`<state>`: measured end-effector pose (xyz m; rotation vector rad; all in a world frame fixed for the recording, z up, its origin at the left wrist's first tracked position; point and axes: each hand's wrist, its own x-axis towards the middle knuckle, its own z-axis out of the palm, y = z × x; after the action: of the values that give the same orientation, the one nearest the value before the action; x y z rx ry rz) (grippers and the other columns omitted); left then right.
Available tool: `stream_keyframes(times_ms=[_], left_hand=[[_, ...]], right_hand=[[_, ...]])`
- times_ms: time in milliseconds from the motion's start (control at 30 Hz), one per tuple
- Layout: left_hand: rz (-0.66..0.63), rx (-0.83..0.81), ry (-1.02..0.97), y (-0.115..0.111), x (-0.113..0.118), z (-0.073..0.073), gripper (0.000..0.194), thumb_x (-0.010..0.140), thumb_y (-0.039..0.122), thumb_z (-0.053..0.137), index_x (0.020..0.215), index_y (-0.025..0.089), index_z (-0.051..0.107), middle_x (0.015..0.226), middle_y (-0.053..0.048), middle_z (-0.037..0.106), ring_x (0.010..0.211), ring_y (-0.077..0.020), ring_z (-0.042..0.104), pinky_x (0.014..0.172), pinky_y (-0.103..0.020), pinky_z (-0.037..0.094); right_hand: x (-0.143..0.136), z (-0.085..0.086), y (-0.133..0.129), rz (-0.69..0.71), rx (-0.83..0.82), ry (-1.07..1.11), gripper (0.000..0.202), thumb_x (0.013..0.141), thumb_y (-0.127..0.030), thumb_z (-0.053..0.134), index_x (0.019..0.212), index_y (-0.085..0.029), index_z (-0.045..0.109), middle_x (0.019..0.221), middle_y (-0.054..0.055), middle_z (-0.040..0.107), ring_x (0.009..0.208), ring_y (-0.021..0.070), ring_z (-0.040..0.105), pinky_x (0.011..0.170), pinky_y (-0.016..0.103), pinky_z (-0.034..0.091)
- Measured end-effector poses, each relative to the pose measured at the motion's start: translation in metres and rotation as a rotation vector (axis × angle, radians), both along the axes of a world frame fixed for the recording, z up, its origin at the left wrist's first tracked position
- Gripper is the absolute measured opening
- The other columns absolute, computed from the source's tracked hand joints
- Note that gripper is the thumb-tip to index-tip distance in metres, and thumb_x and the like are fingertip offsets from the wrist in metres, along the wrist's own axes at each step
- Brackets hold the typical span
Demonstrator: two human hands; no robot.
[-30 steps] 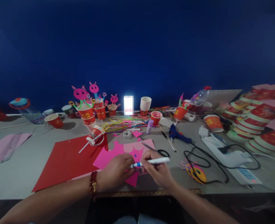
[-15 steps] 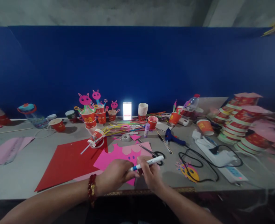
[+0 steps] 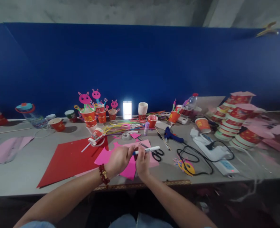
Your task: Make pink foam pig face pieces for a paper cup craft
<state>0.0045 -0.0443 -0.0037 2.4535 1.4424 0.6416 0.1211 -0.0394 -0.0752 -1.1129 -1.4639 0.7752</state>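
Observation:
Both hands meet over the pink paper around a white marker (image 3: 153,148). My right hand (image 3: 142,161) is closed on its barrel, and the white end points to the right. My left hand (image 3: 121,160), with a dark red bead bracelet (image 3: 104,174) at the wrist, is closed around the blue end; whether a cap is there is hidden. Below them lies a bright pink sheet (image 3: 129,170) with cut-out edges, over a paler pink sheet (image 3: 153,162). Black-handled scissors (image 3: 157,155) lie just right of the marker.
Red card (image 3: 68,161) lies to the left. Behind are paper cups with pink animal faces (image 3: 84,98), pipe cleaners (image 3: 116,128), a tape roll (image 3: 125,136) and a glue stick (image 3: 146,129). On the right are a blue glue gun (image 3: 173,135), a power strip (image 3: 215,156) and stacked cups (image 3: 234,117).
Both hands have moved up with the marker, away from the table's front edge, and closer together. The marker lies more level. The view has shifted slightly.

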Motion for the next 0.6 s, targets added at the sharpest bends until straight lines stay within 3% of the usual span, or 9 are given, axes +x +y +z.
stream_keyframes(times_ms=[100, 233, 333, 433, 500, 600], left_hand=[[0.045, 0.003, 0.053, 0.016, -0.001, -0.012, 0.074, 0.105, 0.048, 0.008, 0.069, 0.017, 0.065, 0.063, -0.007, 0.068, 0.057, -0.0179, 0.061, 0.054, -0.028, 0.033], [0.124, 0.039, 0.145, 0.047, -0.02, -0.028, 0.065, 0.107, 0.042, 0.015, 0.078, 0.016, 0.067, 0.075, -0.009, 0.072, 0.068, -0.0198, 0.066, 0.058, -0.028, 0.038], [0.17, 0.08, 0.217, 0.071, -0.035, -0.037, 0.054, 0.106, 0.038, 0.023, 0.091, 0.015, 0.069, 0.084, -0.011, 0.074, 0.076, -0.0218, 0.069, 0.062, -0.028, 0.042], [0.171, 0.107, 0.291, 0.088, -0.039, -0.044, 0.044, 0.104, 0.035, 0.034, 0.09, 0.013, 0.069, 0.087, -0.014, 0.073, 0.081, -0.0246, 0.068, 0.068, -0.03, 0.045], [0.159, 0.124, 0.328, 0.094, -0.034, -0.048, 0.039, 0.103, 0.033, 0.038, 0.092, 0.011, 0.069, 0.089, -0.016, 0.071, 0.087, -0.0265, 0.067, 0.074, -0.033, 0.045], [0.134, 0.156, 0.358, 0.096, -0.027, -0.05, 0.033, 0.101, 0.033, 0.042, 0.099, 0.01, 0.067, 0.097, -0.017, 0.068, 0.098, -0.0292, 0.062, 0.082, -0.037, 0.046]], right_hand=[[0.004, 0.003, 0.011, -0.096, -0.052, -0.157, 0.068, 0.103, -0.052, 0.003, 0.082, -0.021, 0.06, 0.071, 0.01, 0.064, 0.065, 0.0232, 0.06, 0.057, 0.032, 0.045], [0.048, 0.019, 0.03, -0.046, -0.096, -0.469, 0.056, 0.098, -0.062, 0.037, 0.064, -0.023, 0.059, 0.057, 0.003, 0.063, 0.058, 0.0204, 0.062, 0.055, 0.028, 0.042], [0.108, 0.034, 0.046, -0.11, -0.132, -0.705, 0.036, 0.091, -0.056, 0.058, 0.075, -0.024, 0.064, 0.067, 0.001, 0.07, 0.062, 0.0202, 0.065, 0.054, 0.026, 0.038], [0.16, 0.043, 0.061, -0.282, -0.173, -0.92, 0.023, 0.095, -0.038, 0.055, 0.085, -0.02, 0.064, 0.079, 0.009, 0.072, 0.076, 0.0263, 0.069, 0.06, 0.028, 0.039], [0.176, 0.041, 0.069, -0.295, -0.197, -1.042, 0.013, 0.092, -0.03, 0.059, 0.092, -0.018, 0.064, 0.084, 0.012, 0.073, 0.083, 0.0286, 0.069, 0.063, 0.029, 0.04], [0.176, 0.033, 0.079, -0.23, -0.218, -1.168, 0.013, 0.089, -0.019, 0.06, 0.101, -0.016, 0.065, 0.093, 0.015, 0.074, 0.09, 0.0296, 0.069, 0.066, 0.029, 0.04]])
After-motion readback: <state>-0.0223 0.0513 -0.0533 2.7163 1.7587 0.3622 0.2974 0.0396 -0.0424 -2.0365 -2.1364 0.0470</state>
